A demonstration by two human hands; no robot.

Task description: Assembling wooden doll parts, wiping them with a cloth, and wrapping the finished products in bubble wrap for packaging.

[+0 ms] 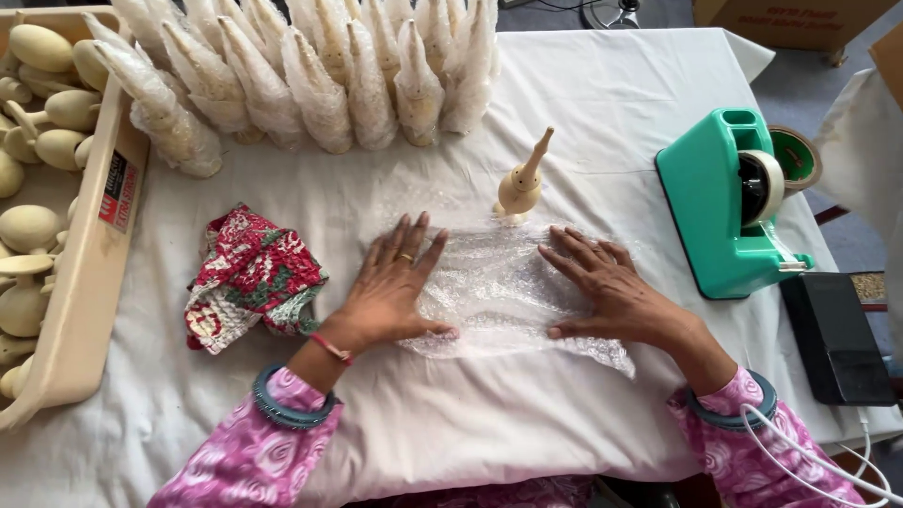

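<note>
My left hand (395, 287) and my right hand (607, 287) lie flat, fingers spread, on a sheet of clear bubble wrap (494, 282) spread on the white cloth-covered table (470, 414). Just beyond the sheet's far edge stands a pale wooden piece with a round base and a tapered spout (522, 183), upright, between the two hands and touching neither.
A row of bubble-wrapped pieces (320, 75) lies along the far side. A beige tray (89, 245) of bare wooden pieces sits at the left. A crumpled red patterned cloth (249, 277) lies left of my hand. A green tape dispenser (729, 207) and a black device (837, 334) stand right.
</note>
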